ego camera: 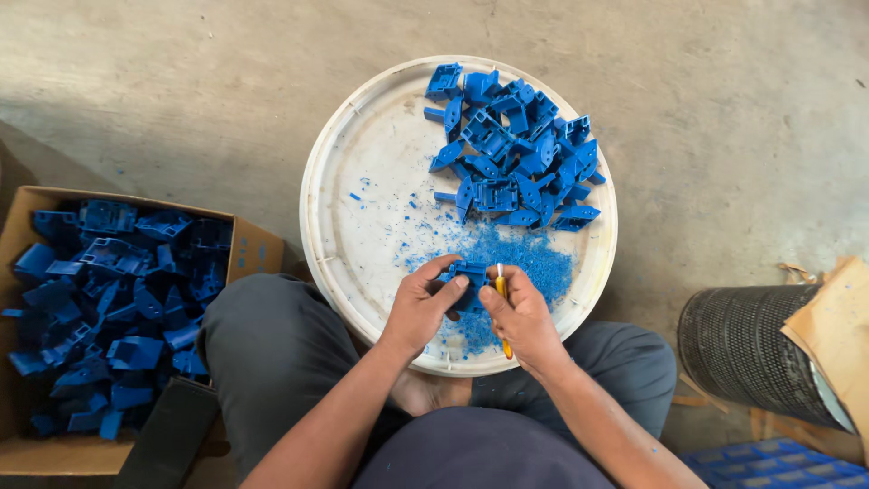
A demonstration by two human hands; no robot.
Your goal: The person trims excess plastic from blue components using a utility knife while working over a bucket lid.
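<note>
Fingers (450,288) of the left hand (424,303) curl around a small blue plastic part (469,274), pinching it at the near edge of the tray, while the right hand (518,312) closes around a yellow-handled blade (501,292) whose tip meets that part.

Now the surroundings, big to small. Grey concrete floor (181,81) fills the scene. On it sits the round white tray (362,172), wide and shallow, just beyond the person's grey-trousered knees (272,344). At the left, an open cardboard box (253,249) is packed with blue moulded parts (100,299), close beside the left knee. At the right, a dark perforated cylinder (747,349) lies on its side, with a piece of brown cardboard (837,326) leaning against it. A slice of blue crate (778,462) shows at the near right corner.

Back on the tray: a pile of blue parts (516,149) is heaped on its far right side. Nearer, a spread of blue shavings (516,258) lies just beyond the hands, with loose flecks scattered to the left across the white surface. The held part sits right above those shavings, between both hands.
</note>
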